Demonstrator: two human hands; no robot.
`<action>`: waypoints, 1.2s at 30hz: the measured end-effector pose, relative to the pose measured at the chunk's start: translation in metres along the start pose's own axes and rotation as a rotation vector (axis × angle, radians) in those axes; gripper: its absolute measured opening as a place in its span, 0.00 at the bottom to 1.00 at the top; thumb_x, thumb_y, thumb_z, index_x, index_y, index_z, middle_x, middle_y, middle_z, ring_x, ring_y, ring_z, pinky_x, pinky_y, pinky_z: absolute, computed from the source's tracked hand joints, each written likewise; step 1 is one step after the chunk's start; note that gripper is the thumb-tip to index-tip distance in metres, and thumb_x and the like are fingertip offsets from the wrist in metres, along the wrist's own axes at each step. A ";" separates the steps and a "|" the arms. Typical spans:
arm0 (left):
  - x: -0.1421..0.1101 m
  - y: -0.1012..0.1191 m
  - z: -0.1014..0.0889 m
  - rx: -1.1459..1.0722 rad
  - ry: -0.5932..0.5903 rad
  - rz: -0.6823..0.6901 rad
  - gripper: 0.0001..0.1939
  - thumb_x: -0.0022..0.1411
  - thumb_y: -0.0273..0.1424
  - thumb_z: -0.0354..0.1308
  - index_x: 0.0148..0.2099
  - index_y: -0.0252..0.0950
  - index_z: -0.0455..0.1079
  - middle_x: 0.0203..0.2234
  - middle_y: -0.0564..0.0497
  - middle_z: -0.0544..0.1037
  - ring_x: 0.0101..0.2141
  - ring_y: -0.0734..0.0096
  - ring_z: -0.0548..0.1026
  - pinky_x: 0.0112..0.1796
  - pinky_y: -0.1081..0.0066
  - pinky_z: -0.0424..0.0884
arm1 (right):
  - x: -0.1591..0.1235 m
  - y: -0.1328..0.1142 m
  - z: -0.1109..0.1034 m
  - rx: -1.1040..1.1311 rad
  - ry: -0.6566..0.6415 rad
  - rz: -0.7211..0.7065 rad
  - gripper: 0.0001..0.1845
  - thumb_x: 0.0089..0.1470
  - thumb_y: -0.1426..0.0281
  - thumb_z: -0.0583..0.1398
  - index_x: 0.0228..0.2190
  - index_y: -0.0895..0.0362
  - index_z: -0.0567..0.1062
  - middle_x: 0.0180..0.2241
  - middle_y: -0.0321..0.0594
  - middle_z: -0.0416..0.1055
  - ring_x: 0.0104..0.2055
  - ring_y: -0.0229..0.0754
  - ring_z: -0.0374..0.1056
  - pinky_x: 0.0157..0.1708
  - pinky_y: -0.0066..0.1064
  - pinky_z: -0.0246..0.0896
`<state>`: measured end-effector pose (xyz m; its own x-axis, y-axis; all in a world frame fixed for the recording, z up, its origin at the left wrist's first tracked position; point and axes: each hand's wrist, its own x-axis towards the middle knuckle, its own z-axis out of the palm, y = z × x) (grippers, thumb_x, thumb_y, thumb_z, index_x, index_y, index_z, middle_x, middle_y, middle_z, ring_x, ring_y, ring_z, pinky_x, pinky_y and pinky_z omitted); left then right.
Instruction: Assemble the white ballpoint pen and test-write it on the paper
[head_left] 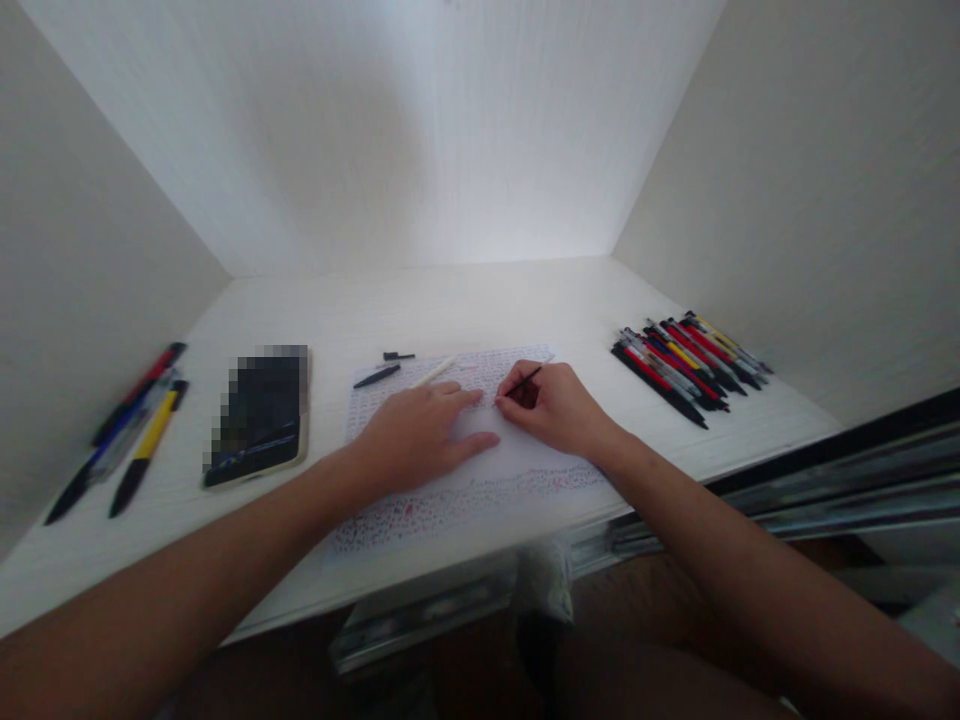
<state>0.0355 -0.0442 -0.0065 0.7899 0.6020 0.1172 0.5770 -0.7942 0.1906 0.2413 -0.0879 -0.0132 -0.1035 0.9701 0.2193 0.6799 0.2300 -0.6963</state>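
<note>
A sheet of paper (517,470) covered in small scribbles lies on the white desk (465,300). My left hand (420,435) rests flat on the sheet, fingers stretched out. My right hand (551,405) is closed in a pinch on a thin black pen refill (525,381), its tip touching the paper. Beyond my left hand lie a black pen barrel (377,376), a small black cap (398,356) and a white pen part (435,372).
A phone (259,415) lies screen up on the left. Several pens (127,430) lie at the far left, and a row of several pens (686,360) on the right. Walls close in the desk on three sides.
</note>
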 end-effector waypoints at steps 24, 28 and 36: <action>0.003 -0.008 0.010 -0.042 0.027 0.024 0.27 0.67 0.49 0.44 0.58 0.39 0.67 0.49 0.43 0.75 0.48 0.54 0.73 0.46 0.57 0.68 | -0.080 -0.040 -0.003 0.206 -0.199 0.069 0.08 0.47 0.80 0.60 0.29 0.56 0.76 0.28 0.36 0.73 0.28 0.36 0.67 0.26 0.27 0.61; 0.003 -0.007 0.009 -0.020 0.003 0.026 0.27 0.67 0.49 0.43 0.57 0.38 0.68 0.49 0.43 0.75 0.47 0.55 0.73 0.46 0.58 0.68 | -0.081 -0.039 -0.002 0.199 -0.207 0.067 0.08 0.48 0.79 0.60 0.30 0.56 0.76 0.28 0.36 0.74 0.28 0.36 0.68 0.26 0.27 0.62; 0.002 -0.007 0.005 -0.015 0.002 0.017 0.27 0.67 0.49 0.44 0.57 0.38 0.68 0.49 0.43 0.76 0.46 0.55 0.74 0.45 0.58 0.69 | -0.080 -0.042 -0.004 0.177 -0.211 0.061 0.09 0.47 0.79 0.59 0.30 0.56 0.76 0.28 0.36 0.74 0.28 0.36 0.67 0.26 0.27 0.61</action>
<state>0.0344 -0.0381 -0.0127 0.7990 0.5887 0.1230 0.5603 -0.8029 0.2033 0.2243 -0.1752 0.0013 -0.2273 0.9730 0.0392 0.5541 0.1623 -0.8165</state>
